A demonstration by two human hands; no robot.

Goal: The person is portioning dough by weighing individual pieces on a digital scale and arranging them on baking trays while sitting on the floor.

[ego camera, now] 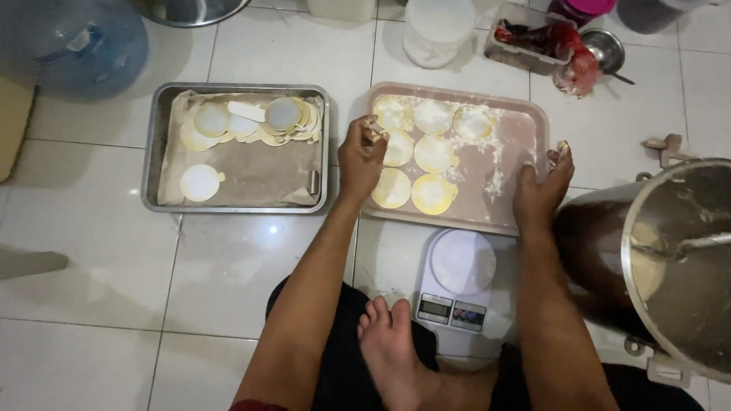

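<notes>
The left hand pinches a bit of dough at the pink tray's left edge; the right hand grips its right rim. 7 floured round gold boards fill the tray's left half; the right half is bare. More boards wait in the metal tray.

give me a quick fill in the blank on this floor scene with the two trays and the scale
1. The left hand and right hand grip the ___ tray.
2. That tray holds ___ round discs.
3. The metal tray lies to the ___ of the pink one.
4. The white scale sits between that tray and the person's bare ___.

Missing words: pink; seven; left; foot
</notes>
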